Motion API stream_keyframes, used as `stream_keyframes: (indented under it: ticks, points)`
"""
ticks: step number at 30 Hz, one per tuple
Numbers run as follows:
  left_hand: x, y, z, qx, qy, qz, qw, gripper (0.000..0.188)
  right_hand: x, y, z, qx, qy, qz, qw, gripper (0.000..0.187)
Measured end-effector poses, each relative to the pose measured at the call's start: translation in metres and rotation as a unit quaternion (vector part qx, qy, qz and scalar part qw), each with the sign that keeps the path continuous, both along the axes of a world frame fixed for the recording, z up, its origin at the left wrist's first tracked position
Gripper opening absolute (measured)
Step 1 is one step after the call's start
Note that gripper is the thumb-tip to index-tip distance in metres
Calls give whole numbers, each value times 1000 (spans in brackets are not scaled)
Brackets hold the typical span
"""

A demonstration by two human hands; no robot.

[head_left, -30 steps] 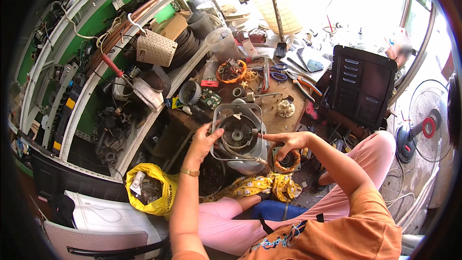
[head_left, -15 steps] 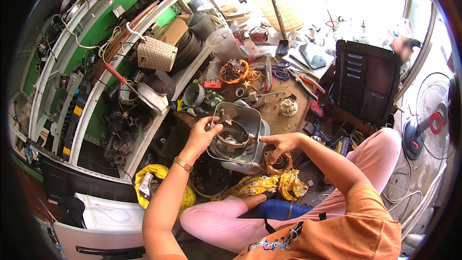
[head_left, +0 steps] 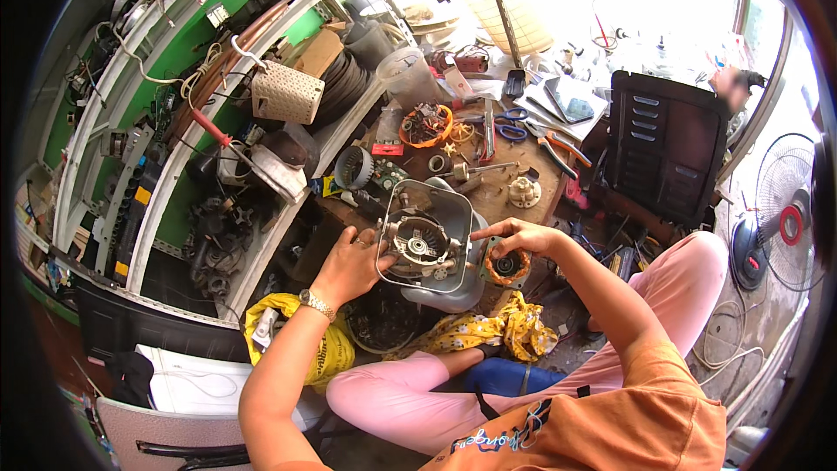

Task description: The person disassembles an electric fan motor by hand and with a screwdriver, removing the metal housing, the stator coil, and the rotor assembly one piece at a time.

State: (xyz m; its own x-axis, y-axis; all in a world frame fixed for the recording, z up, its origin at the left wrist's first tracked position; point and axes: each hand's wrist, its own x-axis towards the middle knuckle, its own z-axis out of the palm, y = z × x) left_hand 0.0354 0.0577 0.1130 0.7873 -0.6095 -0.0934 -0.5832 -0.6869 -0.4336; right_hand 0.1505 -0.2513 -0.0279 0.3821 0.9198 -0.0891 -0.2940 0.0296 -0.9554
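My left hand (head_left: 349, 263) is closed on the left rim of a grey appliance housing (head_left: 455, 295), with fingertips reaching inside its open frame. A round metal motor bracket (head_left: 421, 242) with a central hub sits in that housing. My right hand (head_left: 521, 238) stretches its index finger to the housing's right edge. Its thumb and other fingers hold a motor stator (head_left: 508, 269) with orange-brown windings and a dark round middle. The stator is beside the housing, above a yellow patterned cloth (head_left: 527, 331).
A wooden worktop (head_left: 497, 201) ahead bears pliers (head_left: 562, 153), blue-handled scissors (head_left: 510, 126), an orange bowl of small parts (head_left: 427, 125) and a cream plastic gear part (head_left: 524, 191). A black case (head_left: 663, 148) stands right, near a fan (head_left: 787, 214). Cluttered shelves (head_left: 174, 209) line the left.
The housing has tilted, so the bracket inside faces up more. My left hand has moved down along the rim. The stator in my right hand has risen and shows more of its face.
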Motion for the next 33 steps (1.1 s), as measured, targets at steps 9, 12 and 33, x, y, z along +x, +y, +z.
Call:
stream_keyframes:
  ticks: [9, 12, 33]
  points:
    - [-3, -8, 12, 24, 68, -40, 997, 19, -9, 0, 4, -34, -34, -8, 999, 44]
    - [1, -17, 14, -23, 113, -58, 992, 25, -8, 4, 1, -46, 20, -31, 998, 38]
    - [-15, -6, 2, -733, 253, 379, 505, 68, 3, 24, -15, -9, 110, -139, 984, 28]
